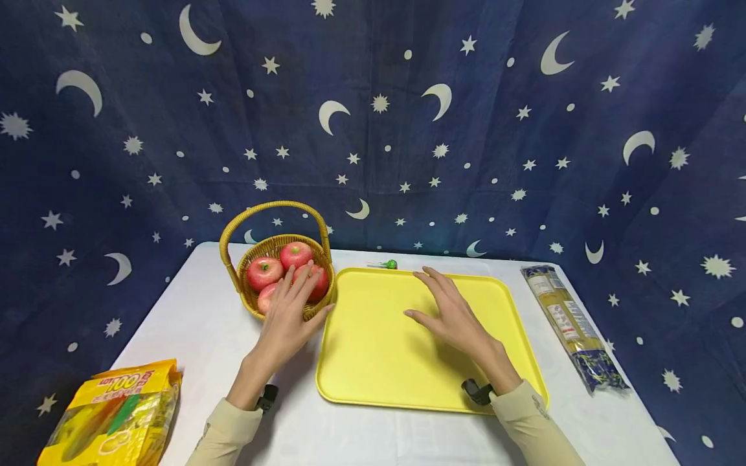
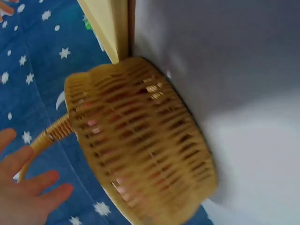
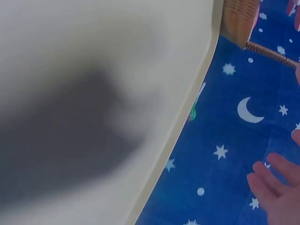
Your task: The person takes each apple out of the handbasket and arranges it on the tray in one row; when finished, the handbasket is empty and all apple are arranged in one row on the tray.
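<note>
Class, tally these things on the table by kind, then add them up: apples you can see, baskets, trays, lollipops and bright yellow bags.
Apples: 4
Basket: 1
Tray: 1
Lollipop: 1
Bright yellow bag: 1
Total: 8

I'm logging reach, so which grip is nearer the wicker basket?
Left. In the head view the left grip overlaps the near right part of the wicker basket; touching or not is unclear. The right grip is farther right, over the yellow tray.
</note>
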Tool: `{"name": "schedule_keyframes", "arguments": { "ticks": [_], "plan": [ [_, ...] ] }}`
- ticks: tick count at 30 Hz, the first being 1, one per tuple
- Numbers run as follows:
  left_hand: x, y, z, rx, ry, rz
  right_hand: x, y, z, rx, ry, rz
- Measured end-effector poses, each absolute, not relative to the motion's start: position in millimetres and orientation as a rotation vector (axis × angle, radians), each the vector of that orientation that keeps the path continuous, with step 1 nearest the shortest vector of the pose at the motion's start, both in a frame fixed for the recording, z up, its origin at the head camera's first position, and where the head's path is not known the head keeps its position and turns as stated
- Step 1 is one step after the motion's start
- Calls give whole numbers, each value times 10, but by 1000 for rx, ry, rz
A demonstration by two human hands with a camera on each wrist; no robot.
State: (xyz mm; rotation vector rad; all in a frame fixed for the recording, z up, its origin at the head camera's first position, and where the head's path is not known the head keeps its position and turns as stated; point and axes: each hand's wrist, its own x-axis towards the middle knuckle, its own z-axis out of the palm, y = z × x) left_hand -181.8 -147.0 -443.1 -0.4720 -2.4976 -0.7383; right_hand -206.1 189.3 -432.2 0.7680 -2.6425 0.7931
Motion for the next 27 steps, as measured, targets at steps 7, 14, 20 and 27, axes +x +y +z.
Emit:
{"name": "schedule_keyframes", "arguments": {
  "ticks": [7,14,20,27],
  "plan": [
    [-1663,-1613,-4503,-290,-2161,-919,-2173,1692,-4277,717,-2707,1067],
    [-1642,-1786,-4589,47,-1971,-1122,-2335,1453,-4293,730,-2680,1290],
    [-1751,-2082,-4598,400,-2078,-1470,-2461,1179,-4325,778,-2684,1413],
    [-1938,-2409,-4658,455,-2142,-1938,-2578,826,-4362,861,-2708,1509]
  ]
}}
